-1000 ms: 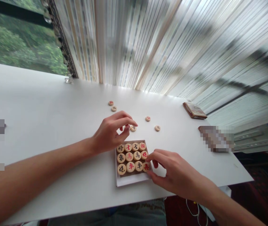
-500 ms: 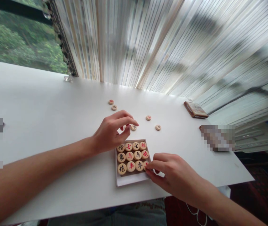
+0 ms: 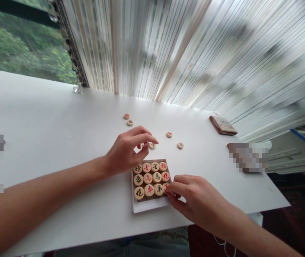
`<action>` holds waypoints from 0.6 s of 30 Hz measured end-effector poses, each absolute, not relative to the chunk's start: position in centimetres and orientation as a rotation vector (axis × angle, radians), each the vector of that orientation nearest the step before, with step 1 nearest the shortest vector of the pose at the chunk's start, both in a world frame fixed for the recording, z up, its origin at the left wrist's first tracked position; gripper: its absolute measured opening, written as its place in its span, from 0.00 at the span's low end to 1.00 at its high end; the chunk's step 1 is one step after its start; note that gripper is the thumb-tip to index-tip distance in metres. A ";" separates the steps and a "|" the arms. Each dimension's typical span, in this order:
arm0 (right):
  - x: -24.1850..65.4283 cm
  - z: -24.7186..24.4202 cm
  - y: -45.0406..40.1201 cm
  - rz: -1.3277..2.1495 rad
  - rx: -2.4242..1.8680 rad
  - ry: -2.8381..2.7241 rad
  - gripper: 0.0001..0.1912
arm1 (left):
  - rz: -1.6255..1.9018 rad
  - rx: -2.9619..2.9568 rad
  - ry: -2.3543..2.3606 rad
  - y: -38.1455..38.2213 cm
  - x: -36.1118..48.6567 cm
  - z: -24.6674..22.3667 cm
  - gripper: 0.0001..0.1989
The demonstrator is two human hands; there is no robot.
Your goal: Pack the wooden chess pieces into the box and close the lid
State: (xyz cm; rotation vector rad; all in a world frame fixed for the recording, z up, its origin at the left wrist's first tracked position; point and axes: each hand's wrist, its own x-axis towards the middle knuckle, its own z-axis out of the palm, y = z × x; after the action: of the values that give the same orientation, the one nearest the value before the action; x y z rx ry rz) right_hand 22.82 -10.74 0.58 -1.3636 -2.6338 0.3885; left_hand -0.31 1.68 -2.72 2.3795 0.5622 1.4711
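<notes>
Touching a red-lettered wooden disc (image 3: pixel 165 187), lower centre: right hand (image 3: pixel 193 196), grip unclear; left hand (image 3: pixel 125 150) spread near black-lettered wooden 将 disc (image 3: pixel 137 169).

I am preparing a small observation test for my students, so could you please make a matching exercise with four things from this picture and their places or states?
Column one
1. left hand
2. right hand
3. box
4. striped curtain

Column two
A. hangs beyond the table
B. holds three rows of round pieces
C. has its fingers at the right-end piece of the nearest row
D. curves near a loose piece

Pairs: 1-D, 2-C, 3-B, 4-A
</notes>
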 end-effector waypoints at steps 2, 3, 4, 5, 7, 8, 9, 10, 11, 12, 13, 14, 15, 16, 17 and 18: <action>22.8 0.8 -10.8 0.402 -1.354 -2.617 0.10 | 1.472 2.382 0.574 1.7 -0.3 -2.6 0.13; 22.8 1.0 -10.9 0.410 -1.352 -2.599 0.10 | 1.475 2.382 0.581 1.8 -0.4 -2.5 0.12; 22.9 1.3 -10.9 0.417 -1.348 -2.573 0.09 | 1.478 2.378 0.590 1.8 -0.4 -2.5 0.12; 23.1 1.6 -10.7 0.423 -1.341 -2.538 0.09 | 1.480 2.371 0.601 2.0 -0.5 -2.4 0.12; 23.6 2.1 -10.1 0.416 -1.333 -2.442 0.09 | 1.485 2.349 0.636 2.4 -0.8 -2.2 0.11; 24.0 2.4 -9.4 0.401 -1.336 -2.384 0.09 | 1.491 2.334 0.661 2.8 -0.9 -2.2 0.11; 24.5 2.6 -8.5 0.374 -1.360 -2.318 0.10 | 1.499 2.319 0.690 3.1 -1.1 -2.2 0.11; 25.1 2.6 -7.3 0.326 -1.401 -2.245 0.10 | 1.510 2.306 0.722 3.5 -1.3 -2.2 0.11; 25.6 2.7 -5.9 0.275 -1.453 -2.158 0.09 | 1.523 2.295 0.757 4.0 -1.5 -2.3 0.11; 26.2 2.6 -4.4 0.233 -1.510 -2.060 0.08 | 1.531 2.288 0.793 4.4 -1.7 -2.4 0.11; 26.8 2.4 -2.7 0.218 -1.560 -1.988 0.08 | 1.543 2.282 0.828 4.8 -1.9 -2.5 0.11; 27.2 2.2 -1.1 0.215 -1.604 -1.947 0.09 | 1.548 2.276 0.864 5.2 -2.1 -2.6 0.10; 27.6 1.9 0.5 0.200 -1.639 -1.940 0.09 | 1.553 2.271 0.891 5.5 -2.3 -2.8 0.10; 27.8 1.5 1.8 0.189 -1.682 -1.965 0.11 | 1.556 2.269 0.911 5.8 -2.4 -2.9 0.10; 27.9 1.1 3.0 0.191 -1.713 -2.001 0.13 | 1.552 2.272 0.924 5.9 -2.5 -3.1 0.10; 27.9 0.6 3.9 0.206 -1.732 -2.043 0.16 | 1.548 2.279 0.927 6.0 -2.6 -3.2 0.10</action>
State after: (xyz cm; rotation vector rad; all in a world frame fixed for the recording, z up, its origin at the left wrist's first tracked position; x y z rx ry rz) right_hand 27.88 3.89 0.64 -1.7318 -2.0427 0.2061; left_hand -2.60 6.01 -3.24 2.2795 0.9273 1.5480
